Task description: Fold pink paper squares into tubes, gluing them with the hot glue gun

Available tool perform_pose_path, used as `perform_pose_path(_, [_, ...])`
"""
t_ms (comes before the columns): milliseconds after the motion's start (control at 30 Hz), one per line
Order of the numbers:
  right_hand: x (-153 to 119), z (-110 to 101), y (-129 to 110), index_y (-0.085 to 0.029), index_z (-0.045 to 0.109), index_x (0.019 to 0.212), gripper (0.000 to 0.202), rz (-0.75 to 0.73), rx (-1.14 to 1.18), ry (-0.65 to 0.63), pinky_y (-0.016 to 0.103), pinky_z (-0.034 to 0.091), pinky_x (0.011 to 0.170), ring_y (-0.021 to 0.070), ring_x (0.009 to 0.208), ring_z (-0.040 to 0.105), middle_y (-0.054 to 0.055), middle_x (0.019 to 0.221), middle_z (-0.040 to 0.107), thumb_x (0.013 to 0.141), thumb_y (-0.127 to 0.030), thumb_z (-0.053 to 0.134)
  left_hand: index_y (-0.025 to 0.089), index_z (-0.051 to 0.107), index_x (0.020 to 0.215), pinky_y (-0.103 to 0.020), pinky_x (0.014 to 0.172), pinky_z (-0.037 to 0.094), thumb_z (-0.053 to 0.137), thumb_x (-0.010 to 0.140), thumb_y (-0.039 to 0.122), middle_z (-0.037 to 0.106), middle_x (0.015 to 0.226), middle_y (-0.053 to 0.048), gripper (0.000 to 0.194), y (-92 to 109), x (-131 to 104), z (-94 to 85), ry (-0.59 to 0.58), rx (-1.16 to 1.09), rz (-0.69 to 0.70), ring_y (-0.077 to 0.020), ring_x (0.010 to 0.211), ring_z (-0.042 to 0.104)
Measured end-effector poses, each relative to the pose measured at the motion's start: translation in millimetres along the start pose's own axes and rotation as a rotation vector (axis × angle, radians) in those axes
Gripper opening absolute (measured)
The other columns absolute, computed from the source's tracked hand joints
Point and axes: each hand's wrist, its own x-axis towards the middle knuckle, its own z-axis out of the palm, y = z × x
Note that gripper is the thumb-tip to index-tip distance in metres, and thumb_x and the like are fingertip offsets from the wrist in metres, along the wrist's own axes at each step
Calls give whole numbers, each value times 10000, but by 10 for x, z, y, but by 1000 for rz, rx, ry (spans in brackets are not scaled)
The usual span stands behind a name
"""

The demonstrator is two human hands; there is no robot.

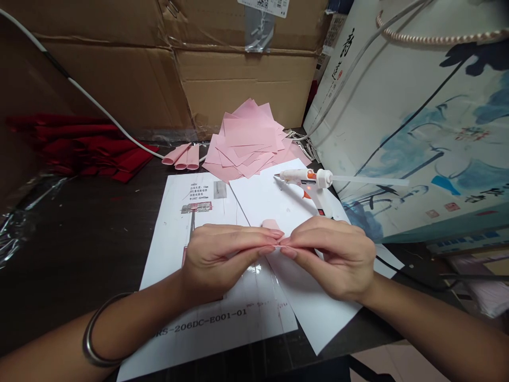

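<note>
My left hand and my right hand meet fingertip to fingertip over the white sheets. Between thumbs and fingers both pinch the edge of one pink sheet piece; a rounded part of it shows behind the fingertips, and the rest is hidden. Just beyond my right hand a white hot glue gun stands on the paper, its nozzle pointing left, a glue stick out of its back and a small orange light lit. Farther back lies a loose pile of pink square sheets, with several folded pink tubes to its left.
Printed white paper and a blank white sheet cover the dark table. Folded red cloth lies at the back left. Cardboard boxes wall the back. A painted white bag stands right, with a cable before it.
</note>
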Motion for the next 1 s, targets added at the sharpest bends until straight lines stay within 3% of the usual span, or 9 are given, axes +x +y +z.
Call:
perform_pose_path(300, [-71, 22, 45, -164, 670, 911, 192, 8, -12, -29, 225, 433, 435, 114, 546, 585, 37, 739, 695, 768, -36, 662, 179, 719, 952, -216, 810, 611, 657, 810, 14, 768, 955, -40, 227, -63, -18, 4, -1, 49, 46, -144, 877, 737])
perform_pose_path(400, [-90, -5, 28, -181, 621, 919, 178, 237, 56, -35, 227, 339, 401, 81, 473, 494, 7, 742, 650, 781, -71, 639, 200, 710, 937, -198, 809, 602, 636, 813, 3, 761, 1001, -31, 244, -68, -31, -20, 43, 105, 67, -136, 907, 730])
perform_pose_path(500, [-61, -31, 16, -180, 610, 855, 37, 564, 253, -162, 225, 280, 389, 62, 423, 401, -26, 646, 575, 859, -216, 616, 203, 705, 915, -203, 814, 595, 661, 794, 14, 722, 1134, -52, 230, -72, -34, -33, 51, 155, 75, -142, 936, 722])
perform_pose_path(567, [-33, -29, 18, -175, 619, 810, 140, 731, 391, -250, 219, 240, 378, 53, 410, 355, -40, 599, 531, 876, -299, 619, 201, 700, 914, -220, 816, 592, 668, 781, 18, 691, 1201, -69, 228, -77, -37, -28, 20, 164, 94, -154, 956, 714])
perform_pose_path(667, [-16, 1, 28, -172, 630, 805, 165, 838, 496, -268, 213, 228, 378, 47, 412, 341, -34, 618, 548, 850, -329, 660, 193, 673, 1012, -289, 882, 567, 639, 781, 22, 633, 1288, -103, 289, -77, -58, -4, 0, 130, 69, -205, 1087, 660])
perform_pose_path(733, [-24, 21, 30, -171, 640, 808, 169, 835, 473, -231, 215, 235, 387, 52, 426, 359, -20, 641, 576, 844, -333, 670, 191, 612, 1127, -318, 868, 557, 603, 813, 57, 566, 1356, -125, 342, -67, -76, 12, 62, 67, -59, -227, 1136, 618])
perform_pose_path(833, [-45, 33, 24, -168, 654, 810, 174, 803, 384, -199, 224, 283, 430, 82, 500, 448, 11, 683, 611, 843, -338, 670, 194, 568, 1114, -282, 719, 531, 507, 907, 159, 646, 1117, -88, 218, -46, -77, 20, 78, 1, -304, -169, 904, 639])
perform_pose_path(900, [-54, 33, 23, -170, 653, 800, 181, 781, 339, -213, 233, 334, 473, 107, 565, 506, 22, 699, 619, 856, -342, 653, 172, 609, 933, -263, 638, 476, 477, 932, 226, 627, 809, -29, 142, -31, -57, 16, -68, 46, -387, -134, 703, 578])
perform_pose_path(1000, [-55, 34, 35, -178, 653, 823, 190, 762, 309, -268, 247, 398, 525, 125, 614, 546, 27, 729, 632, 887, -352, 611, 150, 589, 717, -259, 578, 416, 455, 938, 275, 551, 651, -10, 287, -14, -29, 14, -256, 67, -440, -121, 608, 502])
